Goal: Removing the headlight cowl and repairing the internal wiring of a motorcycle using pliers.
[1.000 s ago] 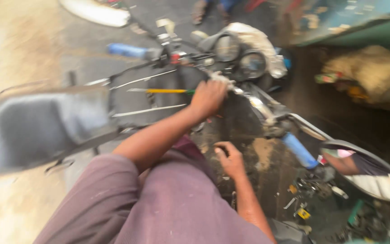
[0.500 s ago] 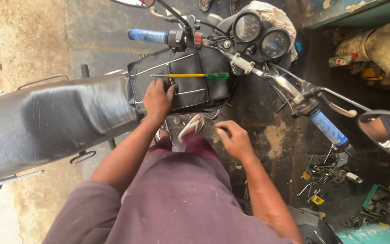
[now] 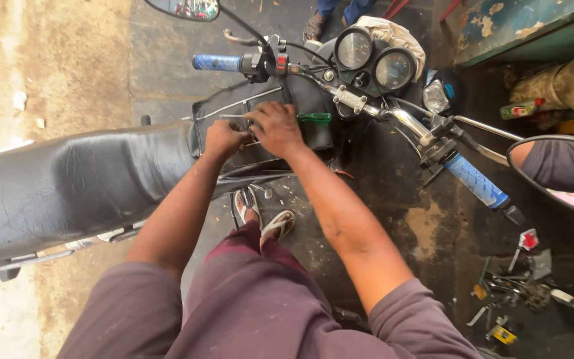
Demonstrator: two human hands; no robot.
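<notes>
Head view, looking down: a motorcycle stands crosswise before the person, its black seat (image 3: 68,186) to the left and its handlebar with blue grips (image 3: 215,62) to the right. Both hands meet on the black tank cover (image 3: 234,110), where a green-handled screwdriver (image 3: 313,118) lies across the top, its shaft running under the hands. The left hand (image 3: 224,139) is clenched at the shaft's end, seemingly to steady it; the right hand (image 3: 275,127) lies over the shaft, grip closed, though what it clasps cannot be told. Loose tools (image 3: 519,286) lie on the floor to the right, within reach.
</notes>
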